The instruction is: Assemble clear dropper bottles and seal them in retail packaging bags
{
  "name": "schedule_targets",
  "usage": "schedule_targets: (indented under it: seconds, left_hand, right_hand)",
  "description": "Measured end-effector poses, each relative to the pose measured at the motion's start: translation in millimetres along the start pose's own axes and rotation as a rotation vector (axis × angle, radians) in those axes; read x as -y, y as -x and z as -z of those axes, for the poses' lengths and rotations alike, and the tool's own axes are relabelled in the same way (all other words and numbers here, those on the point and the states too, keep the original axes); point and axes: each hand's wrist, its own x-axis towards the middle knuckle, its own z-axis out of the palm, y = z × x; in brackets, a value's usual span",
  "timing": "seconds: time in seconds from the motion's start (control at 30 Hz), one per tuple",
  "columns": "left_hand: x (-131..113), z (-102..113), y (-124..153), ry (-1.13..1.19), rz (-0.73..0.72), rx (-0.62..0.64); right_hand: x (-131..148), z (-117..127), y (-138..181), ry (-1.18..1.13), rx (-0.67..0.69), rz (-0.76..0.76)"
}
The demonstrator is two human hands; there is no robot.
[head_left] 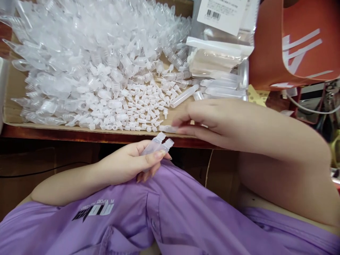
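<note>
My left hand (147, 159) is closed around small translucent plastic bottles (158, 141); two open threaded necks point up and away from me, and the lower bodies are hidden in the palm. Over the front edge of the cardboard tray, my right hand (202, 122) has its fingers pinched at one end of another small translucent plastic tube (168, 129). That tube lies flat along the edge, its far end under my fingertips. Just beyond it are many small white nozzle tips (145, 106) in a loose pile.
A large heap of clear plastic bottles (87, 39) fills the left and back of the cardboard tray (16, 115). A longer clear tube (184, 96) lies right of the tips. Clear packaging bags (220, 53) and an orange bin (268, 42) stand at the right.
</note>
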Motion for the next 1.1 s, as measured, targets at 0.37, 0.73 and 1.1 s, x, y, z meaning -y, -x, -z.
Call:
schedule_targets:
  seconds: [0.37, 0.73, 1.1]
  left_hand:
    - [-2.5, -5.5, -2.5, -0.241, -0.004, -0.044]
    - [-2.2, -14.3, -0.7, -0.361, 0.004, -0.13]
    - [0.0, -6.2, 4.1, -0.199, 0.012, -0.099]
  right_hand:
    - [12.0, 1.7, 15.7, -0.079, 0.09, 0.136]
    - [26.2, -8.2, 13.7, -0.077, 0.141, -0.005]
    - [6.2, -3.1, 10.0, -0.108, -0.005, 0.001]
